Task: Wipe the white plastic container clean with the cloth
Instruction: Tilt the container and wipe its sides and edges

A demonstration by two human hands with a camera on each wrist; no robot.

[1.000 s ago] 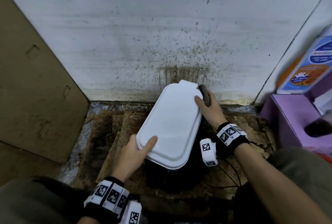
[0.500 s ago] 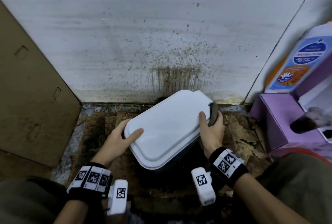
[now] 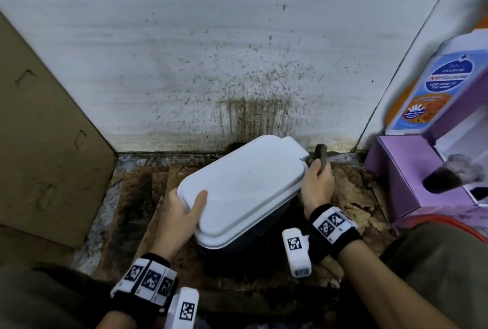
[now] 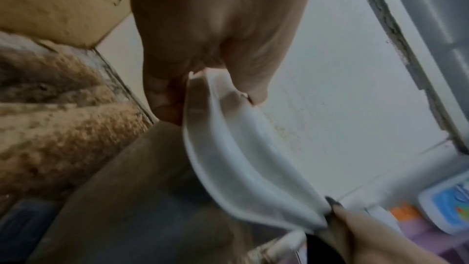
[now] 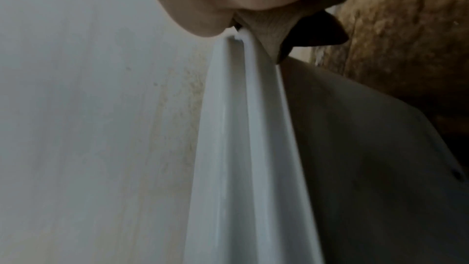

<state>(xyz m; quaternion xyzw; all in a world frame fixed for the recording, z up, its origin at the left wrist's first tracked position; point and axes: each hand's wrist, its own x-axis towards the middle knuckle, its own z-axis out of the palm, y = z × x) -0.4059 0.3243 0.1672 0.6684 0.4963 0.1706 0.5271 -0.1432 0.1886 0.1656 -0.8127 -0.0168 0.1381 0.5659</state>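
While both hands hold it off the floor:
Container (image 3: 243,186): stiff, smooth, likely light and slippery; tilted between the grips; take hold at the lid's rim.
Left hand (image 3: 182,212): clamped on the near corner, thumb on top.
Right hand (image 3: 317,186): at the far rim, pinching the dark cloth (image 3: 320,155).

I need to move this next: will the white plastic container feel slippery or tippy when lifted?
Probably a bit slippery: the white plastic container has a smooth, glossy lid. It looks rigid, keeping its shape where the left hand grips its rim. It sits tilted, so it could tip; the right hand, holding the cloth, steadies it.
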